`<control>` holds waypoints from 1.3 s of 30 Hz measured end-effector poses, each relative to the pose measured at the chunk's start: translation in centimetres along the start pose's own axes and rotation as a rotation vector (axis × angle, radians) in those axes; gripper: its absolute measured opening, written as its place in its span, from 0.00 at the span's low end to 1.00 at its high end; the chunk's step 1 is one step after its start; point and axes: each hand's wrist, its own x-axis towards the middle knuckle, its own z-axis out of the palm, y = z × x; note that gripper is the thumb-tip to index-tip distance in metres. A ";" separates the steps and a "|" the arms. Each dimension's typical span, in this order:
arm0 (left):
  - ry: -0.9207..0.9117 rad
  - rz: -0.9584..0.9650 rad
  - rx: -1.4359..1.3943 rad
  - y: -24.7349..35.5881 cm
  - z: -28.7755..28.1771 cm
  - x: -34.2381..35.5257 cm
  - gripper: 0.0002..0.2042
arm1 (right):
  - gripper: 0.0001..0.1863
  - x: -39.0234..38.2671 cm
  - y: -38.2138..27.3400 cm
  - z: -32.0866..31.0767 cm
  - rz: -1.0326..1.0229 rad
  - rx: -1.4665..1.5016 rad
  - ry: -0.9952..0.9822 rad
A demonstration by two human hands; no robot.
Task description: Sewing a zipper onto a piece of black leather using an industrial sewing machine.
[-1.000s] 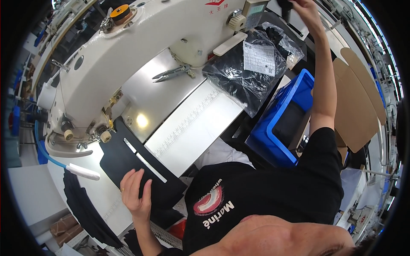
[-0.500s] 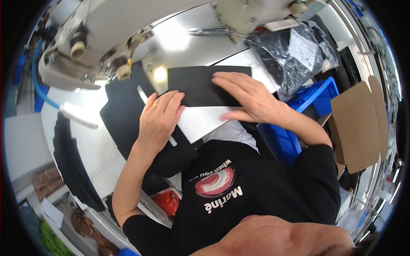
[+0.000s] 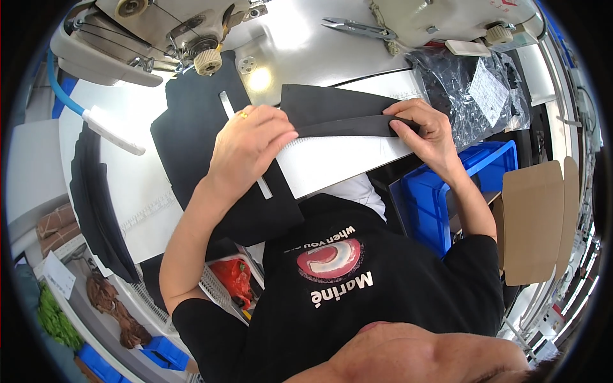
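A narrow black fabric piece (image 3: 335,103) lies across the table, its near edge folded up into a long band. My left hand (image 3: 252,140), with a ring on one finger, is closed on the left end of that fold. At the other end my right hand (image 3: 426,132) pinches the fabric between thumb and fingers. Under my left wrist spreads a larger black fabric panel (image 3: 188,127), with a narrow white strip (image 3: 264,187) lying on it; my hand and forearm cover the strip's middle.
The sewing machine head (image 3: 185,38) stands beyond the panel. Thread snips (image 3: 359,27) lie at the back. On the right are a clear plastic bag (image 3: 447,83), a blue bin (image 3: 424,210) and a cardboard box (image 3: 533,223). Stacked black fabric (image 3: 99,204) hangs at the table's left edge.
The near edge of the narrow black fabric, flat before, is now folded up. My right hand has gone from lying spread over it to pinching its right end.
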 end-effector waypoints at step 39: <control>0.091 -0.080 0.831 4.0 4.6 -2.2 0.27 | 0.10 -7.8 2.2 3.9 -0.635 -0.476 0.191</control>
